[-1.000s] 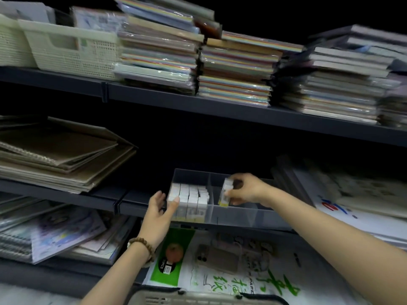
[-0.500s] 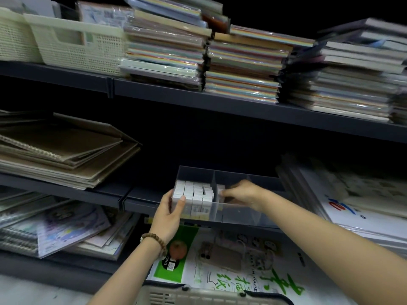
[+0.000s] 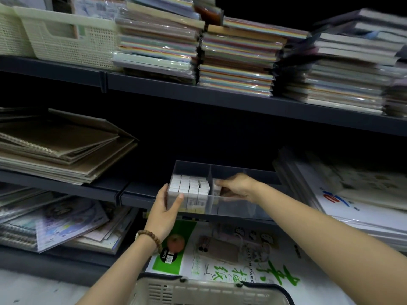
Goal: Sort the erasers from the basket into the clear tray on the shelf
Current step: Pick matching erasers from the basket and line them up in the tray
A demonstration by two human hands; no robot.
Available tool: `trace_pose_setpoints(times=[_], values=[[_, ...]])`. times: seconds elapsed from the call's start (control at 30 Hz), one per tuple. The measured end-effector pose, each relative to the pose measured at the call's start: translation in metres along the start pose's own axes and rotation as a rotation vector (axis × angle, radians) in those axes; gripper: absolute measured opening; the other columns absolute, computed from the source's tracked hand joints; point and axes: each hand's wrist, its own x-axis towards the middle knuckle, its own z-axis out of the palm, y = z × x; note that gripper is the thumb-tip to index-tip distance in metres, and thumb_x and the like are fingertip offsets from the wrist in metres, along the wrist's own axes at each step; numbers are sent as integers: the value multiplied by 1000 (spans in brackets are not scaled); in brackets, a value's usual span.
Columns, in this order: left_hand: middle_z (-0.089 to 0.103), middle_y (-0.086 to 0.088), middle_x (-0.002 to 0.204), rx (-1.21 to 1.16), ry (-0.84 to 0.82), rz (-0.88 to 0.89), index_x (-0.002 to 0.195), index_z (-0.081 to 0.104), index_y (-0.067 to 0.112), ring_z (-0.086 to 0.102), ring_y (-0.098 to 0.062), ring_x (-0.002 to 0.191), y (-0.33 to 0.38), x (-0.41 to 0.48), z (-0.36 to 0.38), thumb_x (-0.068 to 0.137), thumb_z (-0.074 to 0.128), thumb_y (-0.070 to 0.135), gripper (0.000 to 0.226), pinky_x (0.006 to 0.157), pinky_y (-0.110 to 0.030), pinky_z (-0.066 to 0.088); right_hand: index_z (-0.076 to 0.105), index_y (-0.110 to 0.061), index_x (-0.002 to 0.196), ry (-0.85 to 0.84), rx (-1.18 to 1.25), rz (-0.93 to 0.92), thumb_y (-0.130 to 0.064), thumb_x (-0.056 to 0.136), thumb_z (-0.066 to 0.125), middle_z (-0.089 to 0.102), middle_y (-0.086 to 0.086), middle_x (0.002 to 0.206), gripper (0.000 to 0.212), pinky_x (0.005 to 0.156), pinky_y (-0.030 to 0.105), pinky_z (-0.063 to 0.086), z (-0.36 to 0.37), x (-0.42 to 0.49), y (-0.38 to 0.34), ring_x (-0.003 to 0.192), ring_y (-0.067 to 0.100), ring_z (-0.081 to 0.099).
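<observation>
Though small, "70PCS" on green pack [image 3: 176, 264]; left hand [image 3: 164, 211] around clear tray [image 3: 242, 209] corner, right hand [image 3: 237, 187] around eraser [image 3: 217, 190].

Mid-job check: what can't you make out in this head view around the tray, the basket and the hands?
basket: the head view's bottom edge cuts it off; its contents are unseen.
eraser in the right hand: mostly hidden by fingers and the divider of the clear tray.
Print on the stacked erasers: too small and blurred.
</observation>
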Motion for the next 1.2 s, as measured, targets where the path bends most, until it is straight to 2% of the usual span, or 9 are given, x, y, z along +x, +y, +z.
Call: trace_pose_setpoints(times=[0.17, 0.27, 0.4, 0.67, 0.77, 0.87, 1.0, 1.1, 1.2], values=[[34, 9, 145, 133, -24, 78, 145, 25, 24, 31, -8, 134, 0, -33, -18, 88, 55, 36, 66, 108, -27, 30, 59, -12, 111, 162, 215, -279, -25, 91, 59, 64, 7, 115, 23, 79, 25, 55, -14, -47, 5, 96, 15, 65], [37, 18, 132, 278, -104, 50, 141, 32, 30, 33, 1, 123, -20, -65, -32, 86, 54, 41, 60, 103, -23, 30, 64, -19, 104, 66, 366, -325, -23, 92, 58, 71, -5, 103, 15, 68, 19, 56, -13, -82, 32, 88, 11, 70], [41, 15, 127, 420, -241, -69, 136, 40, 24, 36, 3, 117, -57, -102, -45, 87, 59, 32, 52, 89, -4, 32, 66, -14, 102, -136, 396, -105, -18, 91, 59, 74, -1, 96, 13, 62, 18, 56, 33, -97, 105, 81, 13, 72], [37, -3, 146, 500, -121, -488, 142, 30, 14, 41, -17, 129, -160, -175, -82, 89, 55, 38, 64, 106, -29, 36, 62, -7, 110, -478, 141, 310, -18, 92, 59, 63, 4, 101, 21, 60, 15, 51, 194, -77, 239, 74, 8, 62], [61, -1, 113, 397, -38, -559, 127, 43, 18, 58, -3, 86, -186, -191, -74, 90, 54, 38, 44, 66, -11, 44, 60, -3, 118, -456, 122, 335, -18, 90, 62, 64, 13, 112, 32, 64, 20, 47, 241, -67, 255, 85, 14, 60], [61, 9, 76, 324, 64, -559, 108, 57, 20, 55, 5, 61, -196, -192, -68, 88, 55, 43, 31, 51, -8, 39, 60, 2, 116, -400, 108, 337, -16, 88, 64, 63, 17, 111, 34, 79, 32, 47, 279, -54, 264, 95, 22, 59], [57, 13, 56, 251, 99, -585, 93, 63, 23, 50, 2, 50, -200, -192, -67, 85, 59, 44, 23, 47, -9, 39, 63, -8, 88, -362, 106, 416, -23, 88, 65, 56, 8, 85, 15, 70, 30, 42, 318, -40, 274, 77, 16, 51], [54, 19, 49, 214, 98, -586, 91, 63, 28, 45, 4, 43, -201, -192, -66, 83, 59, 46, 20, 45, -8, 37, 45, -14, 53, -360, 11, 466, -33, 87, 64, 49, 12, 64, 43, 63, 30, 36, 348, -33, 282, 63, 20, 48], [58, 16, 56, 168, 119, -608, 91, 64, 29, 48, 3, 47, -202, -192, -66, 79, 62, 49, 23, 46, -10, 42, 51, -8, 56, -292, -63, 554, -41, 82, 68, 55, 8, 63, 45, 60, 29, 39, 367, -29, 282, 63, 26, 58]])
